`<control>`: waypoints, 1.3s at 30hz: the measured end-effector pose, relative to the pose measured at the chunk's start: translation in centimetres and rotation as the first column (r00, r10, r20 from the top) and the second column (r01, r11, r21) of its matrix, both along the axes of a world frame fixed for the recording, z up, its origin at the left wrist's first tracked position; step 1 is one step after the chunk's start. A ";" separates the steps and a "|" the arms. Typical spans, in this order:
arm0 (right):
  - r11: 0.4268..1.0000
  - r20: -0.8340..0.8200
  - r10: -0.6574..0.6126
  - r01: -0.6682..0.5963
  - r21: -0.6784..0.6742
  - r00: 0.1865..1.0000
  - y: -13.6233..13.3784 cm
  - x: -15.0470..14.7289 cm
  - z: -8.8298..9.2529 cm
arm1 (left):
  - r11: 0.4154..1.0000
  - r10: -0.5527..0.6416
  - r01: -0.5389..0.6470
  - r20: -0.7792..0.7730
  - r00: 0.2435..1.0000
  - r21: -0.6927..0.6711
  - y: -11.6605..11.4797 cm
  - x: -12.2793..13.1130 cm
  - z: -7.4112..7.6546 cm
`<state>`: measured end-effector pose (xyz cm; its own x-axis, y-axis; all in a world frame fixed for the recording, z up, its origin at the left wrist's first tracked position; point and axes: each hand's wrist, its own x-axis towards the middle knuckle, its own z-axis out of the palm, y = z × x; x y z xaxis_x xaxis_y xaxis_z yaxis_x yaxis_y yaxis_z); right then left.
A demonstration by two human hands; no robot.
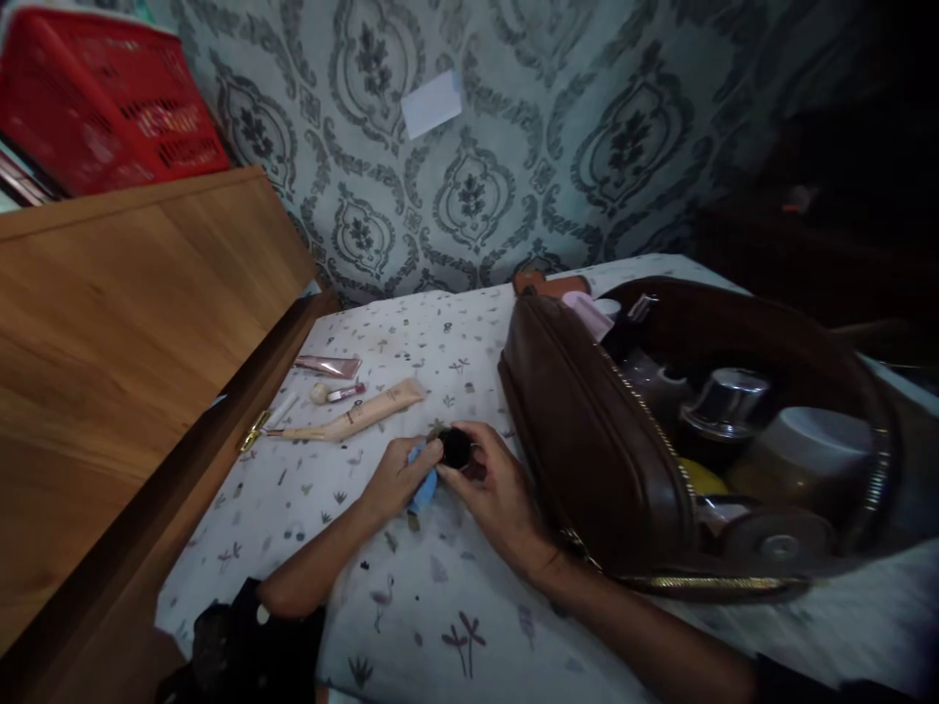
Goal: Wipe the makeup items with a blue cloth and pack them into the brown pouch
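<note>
Above the patterned white cover, both hands meet in front of me. My left hand pinches a light blue cloth, its thumb against the edge of a small round black-topped container. Fingers of my right hand are curled around that container from the other side. What kind of container it is I cannot make out. Beyond the left hand lie a beige squeeze tube, a small tube with a dark pink end and a shiny pink tube.
A brown zip bag stands unzipped on the right, with a silver-capped jar and other containers inside. On the left rises a wooden panel; a red basket sits above it. Patterned wallpaper covers the back.
</note>
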<state>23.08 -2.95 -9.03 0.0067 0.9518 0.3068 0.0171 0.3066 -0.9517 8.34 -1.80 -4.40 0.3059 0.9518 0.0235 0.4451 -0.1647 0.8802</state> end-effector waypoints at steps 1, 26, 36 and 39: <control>1.000 0.006 -0.006 0.006 0.006 1.000 0.0 0.0 0.1 | 1.000 0.008 -0.008 -0.005 1.000 0.012 -0.1 -0.1 0.1; 0.980 0.011 -0.027 0.024 0.196 1.000 -5.7 5.9 10.8 | 0.935 -0.194 0.115 0.214 0.957 0.336 -0.5 4.6 5.1; 0.973 -0.048 0.054 -0.042 0.226 0.997 -7.8 8.8 12.7 | 0.887 -0.253 0.224 0.019 0.967 0.403 -0.4 8.0 7.7; 0.984 -0.124 0.075 -0.053 0.171 0.990 -7.9 9.9 13.4 | 0.800 -0.321 0.380 -0.204 0.925 0.465 -0.5 9.3 8.7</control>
<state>33.03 -10.82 4.40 -0.0026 0.8870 0.4617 -0.1273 0.4577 -0.8800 17.69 -2.26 4.32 0.6450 0.6512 0.4000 0.3616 -0.7212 0.5909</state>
